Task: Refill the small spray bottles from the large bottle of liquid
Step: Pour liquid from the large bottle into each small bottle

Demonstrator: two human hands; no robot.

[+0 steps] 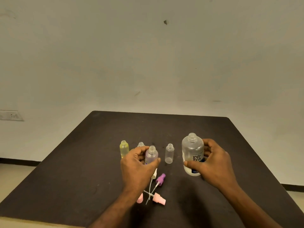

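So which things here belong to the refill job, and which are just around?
Job: large bottle in right hand; purple bottle in left hand; clear bottle; yellow bottle; a fourth bottle; spray tops.
Around: table, wall socket.

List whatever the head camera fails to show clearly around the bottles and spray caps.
- Small clear bottle behind the left hand: only its neck shows.
- Large clear labelled bottle: the right hand covers part of the label.
- White spray cap: top hidden under the left hand.
- Liquid levels: too small to tell.
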